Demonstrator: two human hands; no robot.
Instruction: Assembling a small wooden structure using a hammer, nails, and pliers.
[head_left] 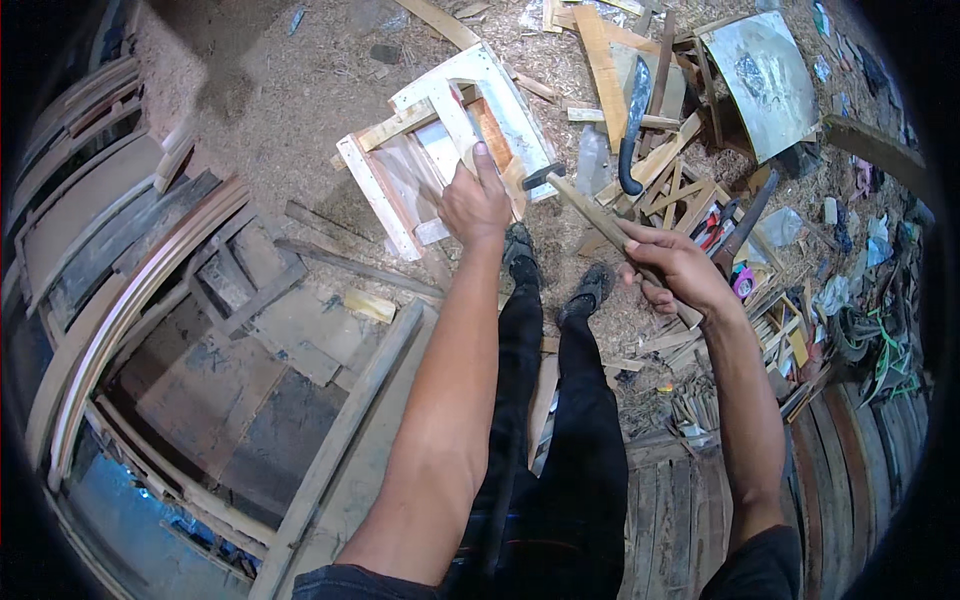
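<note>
My right hand (pixel 672 268) is closed around the wooden handle of a hammer (pixel 590 208). The hammer's dark head is at the near right corner of a small wooden frame (pixel 409 121); I cannot tell whether it touches. This frame, partly white and built of slats and panels, lies tilted on the ground ahead of my feet. With the thumb stretched forward, my left hand (pixel 475 205) is closed on a white slat (pixel 455 118) of it. The fingers of that hand are mostly hidden beneath.
A machete (pixel 634 125) with a black handle rests on scrap wood (pixel 603 75) right of the frame. A handsaw (pixel 745 222) and a pink tape roll (pixel 743 283) lie farther right. Wooden furniture frames (pixel 225 285) stand at the left. Sawdust covers the ground (pixel 290 110).
</note>
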